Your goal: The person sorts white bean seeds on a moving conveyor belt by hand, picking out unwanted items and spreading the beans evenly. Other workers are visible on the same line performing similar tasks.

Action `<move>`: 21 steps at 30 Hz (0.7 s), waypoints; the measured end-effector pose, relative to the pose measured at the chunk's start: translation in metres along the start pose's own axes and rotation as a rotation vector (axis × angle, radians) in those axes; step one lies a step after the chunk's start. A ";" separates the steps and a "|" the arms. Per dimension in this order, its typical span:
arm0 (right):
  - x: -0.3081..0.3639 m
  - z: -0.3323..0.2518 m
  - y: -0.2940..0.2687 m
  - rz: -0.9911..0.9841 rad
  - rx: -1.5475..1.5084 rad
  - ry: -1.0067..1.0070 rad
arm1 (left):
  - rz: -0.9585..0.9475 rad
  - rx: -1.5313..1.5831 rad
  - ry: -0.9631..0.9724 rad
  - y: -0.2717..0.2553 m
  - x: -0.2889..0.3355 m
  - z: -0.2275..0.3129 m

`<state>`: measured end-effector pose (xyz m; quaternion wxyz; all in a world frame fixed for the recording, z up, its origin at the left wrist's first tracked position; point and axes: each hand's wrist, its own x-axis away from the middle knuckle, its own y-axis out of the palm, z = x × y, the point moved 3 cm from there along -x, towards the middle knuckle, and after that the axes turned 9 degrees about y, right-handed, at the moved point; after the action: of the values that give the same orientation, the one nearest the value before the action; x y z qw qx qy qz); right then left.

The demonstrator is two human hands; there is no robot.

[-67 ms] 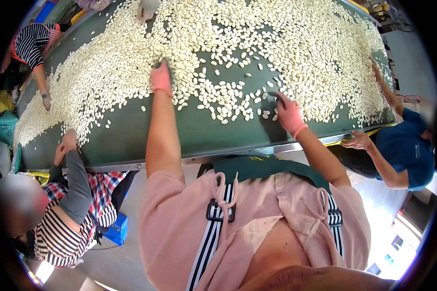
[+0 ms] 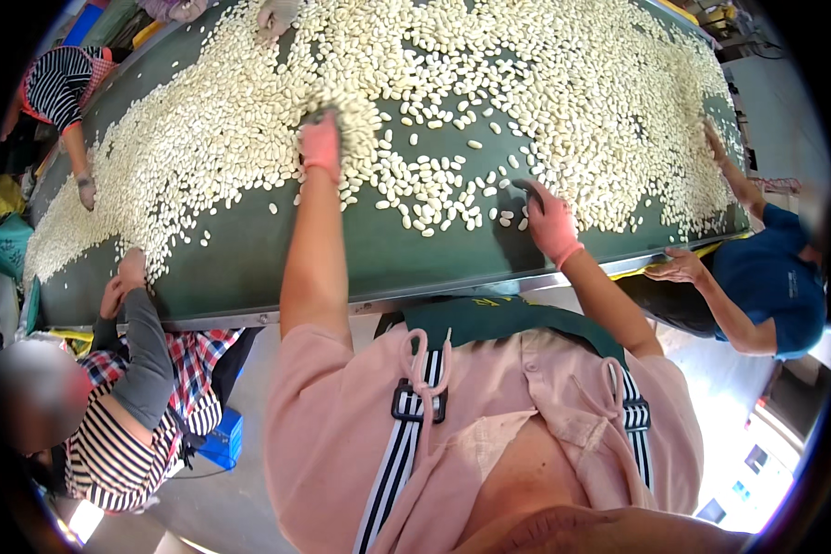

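"While the green surface (image 2: pixel 415 266) stretched from left to right, how did the white beans (image 2: pixel 609 120) across it seem to handle?"

"Probably light, hard, slippery: best cupped in bulk or pinched singly across the middle."

"And the hands?"

"The left hand (image 2: pixel 321 146) was among them, the right hand (image 2: pixel 554 224) at their near edge."

"Fingers?"

"The left fingers (image 2: pixel 323 116) were blurred, beans around them; the right fingers (image 2: pixel 532 190) bent, loose beans just left. I couldn't tell whether either gripped any."

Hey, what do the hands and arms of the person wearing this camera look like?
The left hand and right hand wear matching pink gloves, dark toward the finger ends. The forearms are bare, below short, pale pink sleeves.
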<state>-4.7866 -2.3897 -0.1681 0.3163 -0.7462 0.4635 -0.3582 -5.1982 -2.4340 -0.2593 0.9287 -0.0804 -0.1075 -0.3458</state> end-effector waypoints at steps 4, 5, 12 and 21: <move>0.021 0.032 -0.014 0.234 0.069 0.087 | -0.539 -0.302 0.207 0.078 0.037 0.015; 0.027 0.048 -0.022 0.330 0.163 0.090 | -0.493 -0.434 0.302 0.087 0.034 0.030; 0.051 0.072 -0.016 0.555 0.182 0.285 | -0.454 -1.174 0.686 0.129 -0.062 0.105; 0.054 0.053 -0.002 0.544 0.154 0.335 | -0.732 -1.327 0.777 0.155 -0.058 0.095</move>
<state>-4.7250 -2.4312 -0.1826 0.3752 -0.4995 0.6630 -0.4124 -5.1527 -2.2608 -0.1942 0.4897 -0.4440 0.4245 -0.6187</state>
